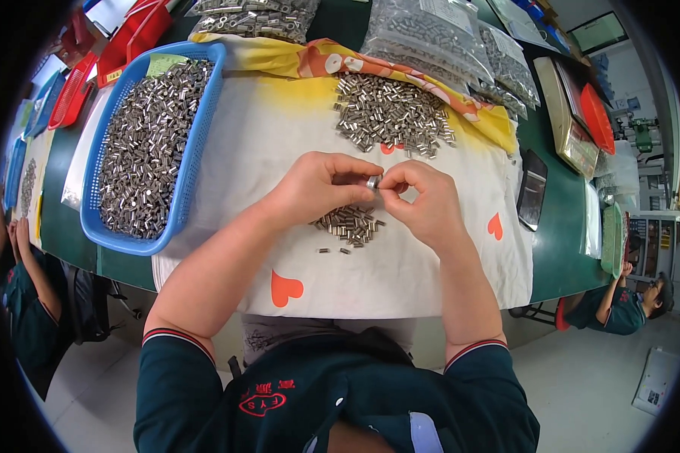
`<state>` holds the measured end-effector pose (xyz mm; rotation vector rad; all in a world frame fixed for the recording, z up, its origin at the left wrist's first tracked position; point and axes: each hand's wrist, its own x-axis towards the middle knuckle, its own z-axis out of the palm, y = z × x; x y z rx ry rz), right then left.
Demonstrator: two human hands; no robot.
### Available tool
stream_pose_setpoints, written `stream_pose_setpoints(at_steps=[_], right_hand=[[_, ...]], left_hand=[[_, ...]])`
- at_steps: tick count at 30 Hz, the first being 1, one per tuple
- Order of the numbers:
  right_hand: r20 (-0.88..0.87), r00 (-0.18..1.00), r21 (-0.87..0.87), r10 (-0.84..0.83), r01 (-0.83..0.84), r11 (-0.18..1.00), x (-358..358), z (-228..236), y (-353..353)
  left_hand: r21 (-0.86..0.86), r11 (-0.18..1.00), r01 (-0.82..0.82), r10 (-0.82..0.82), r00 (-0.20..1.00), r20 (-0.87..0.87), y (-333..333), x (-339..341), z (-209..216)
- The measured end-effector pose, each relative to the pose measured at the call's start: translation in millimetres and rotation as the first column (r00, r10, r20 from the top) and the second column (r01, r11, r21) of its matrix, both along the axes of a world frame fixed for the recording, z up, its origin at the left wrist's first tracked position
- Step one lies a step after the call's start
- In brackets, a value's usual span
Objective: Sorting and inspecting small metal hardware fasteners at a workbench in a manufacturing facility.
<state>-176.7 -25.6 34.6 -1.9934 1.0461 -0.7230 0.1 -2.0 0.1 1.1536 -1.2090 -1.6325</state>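
Between the left hand [316,185] and right hand [428,202], both pinching it, sits a small metal piece [372,182], presumably gripped two-sided for steadiness, while a cylinder pile [353,226] lies just beneath, likely for easy reach.

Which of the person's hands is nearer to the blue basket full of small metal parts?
Left. The left hand is to the right of the blue basket, apart from it; the right hand lies farther right, beyond the left hand.
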Motion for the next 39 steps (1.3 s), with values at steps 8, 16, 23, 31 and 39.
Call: stream_pose_setpoints(at_steps=[8,16,23,31,39], right_hand=[[-0.022,1.000,0.066,-0.001,0.003,0.998,-2,-1,-3],[-0.089,0.996,0.219,0.008,0.012,0.976,-22,1,-21],[-0.252,0.914,-0.256,-0.317,0.253,0.933,-29,-29,-43],[-0.415,0.856,-0.401,-0.308,0.132,0.907,-17,-28,-35],[-0.083,0.994,0.119,0.066,-0.056,0.991,-10,3,-10]], left_hand=[[-0.037,0.998,0.045,-0.040,0.990,0.139,0,-1,8],[-0.078,0.987,0.143,-0.130,0.980,0.151,7,-4,3],[-0.036,0.986,0.163,-0.161,0.986,0.046,5,-4,6],[-0.011,0.990,0.140,-0.141,0.990,-0.014,3,-2,-1],[0.047,0.998,0.034,-0.020,0.964,-0.263,-1,-1,-4]])
